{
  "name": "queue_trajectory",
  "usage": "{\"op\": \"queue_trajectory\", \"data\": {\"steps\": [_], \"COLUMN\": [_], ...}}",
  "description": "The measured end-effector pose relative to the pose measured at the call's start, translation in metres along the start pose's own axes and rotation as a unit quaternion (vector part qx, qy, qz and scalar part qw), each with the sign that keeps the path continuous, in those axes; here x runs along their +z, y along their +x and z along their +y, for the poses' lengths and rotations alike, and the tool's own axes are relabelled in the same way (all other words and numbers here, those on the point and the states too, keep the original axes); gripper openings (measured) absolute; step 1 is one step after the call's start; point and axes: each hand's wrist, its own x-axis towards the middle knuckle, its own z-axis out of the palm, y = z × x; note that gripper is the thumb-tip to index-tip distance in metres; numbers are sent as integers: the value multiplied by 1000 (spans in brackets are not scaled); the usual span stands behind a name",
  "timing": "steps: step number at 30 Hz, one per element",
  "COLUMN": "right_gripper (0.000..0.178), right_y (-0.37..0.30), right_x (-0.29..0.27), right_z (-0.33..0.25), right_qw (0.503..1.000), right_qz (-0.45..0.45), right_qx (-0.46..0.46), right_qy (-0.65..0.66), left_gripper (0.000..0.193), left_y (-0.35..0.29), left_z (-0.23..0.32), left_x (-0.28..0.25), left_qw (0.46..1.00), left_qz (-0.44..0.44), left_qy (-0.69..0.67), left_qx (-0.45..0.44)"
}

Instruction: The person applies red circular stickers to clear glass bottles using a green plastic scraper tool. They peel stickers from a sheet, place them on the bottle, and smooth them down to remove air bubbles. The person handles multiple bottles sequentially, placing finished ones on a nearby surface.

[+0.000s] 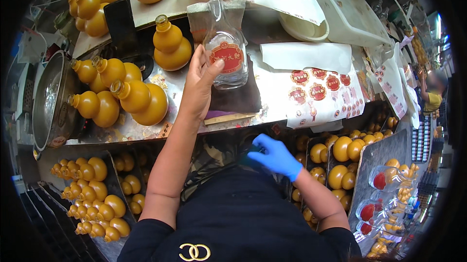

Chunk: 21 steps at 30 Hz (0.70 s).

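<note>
My bare left hand [199,79] is closed around the lower left side of a clear glass bottle [219,28], held upright over the worktable. A red label with a gold border [227,58] is on the bottle's front, and my thumb presses on its lower left part. My right hand [278,157], in a blue glove, hovers above my lap near the table's front edge. Its fingers are bent and apart, and no object shows between them. A sheet of similar red stickers [317,92] lies right of the bottle, some peeled places showing white.
Yellow gourd-shaped bottles [151,104] crowd the table's left side, near a dark phone [122,26] and round metal pan [51,101]. Shelves below hold more gourd bottles [99,189]. A white bowl [306,27] and large plastic tub [350,11] stand back right. Another person [433,92] is far right.
</note>
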Motion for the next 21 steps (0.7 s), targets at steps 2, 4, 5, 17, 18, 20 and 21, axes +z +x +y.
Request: {"op": "queue_trajectory", "data": {"steps": [2,4,5,17,18,20,21], "right_gripper": [30,35,44,34,34,37,39], "right_y": [-6,0,5,49,52,60,62], "right_x": [-26,-41,-48,-77,-79,-78,-77], "right_z": [-24,-40,-55,-45,-47,-49,-53], "right_qw": [971,891,857,804,803,827,843], "right_qz": [27,106,105,43,19,62,78], "right_qx": [-16,-42,-53,-89,-89,-96,-107], "right_qy": [235,439,502,586,589,550,522], "left_gripper": [81,82,82,78,77,76,75], "left_y": [0,0,-1,4,3,3,4], "left_z": [2,5,3,3,3,3,3], "left_x": [3,6,6,10,10,10,10], "left_qw": [1000,999,999,1000,1000,1000,1000], "left_qz": [-17,-40,-36,-4,-3,-4,-6], "left_qy": [7,16,20,6,5,3,2], "left_qx": [-6,-11,-9,-17,-17,-17,-16]}}
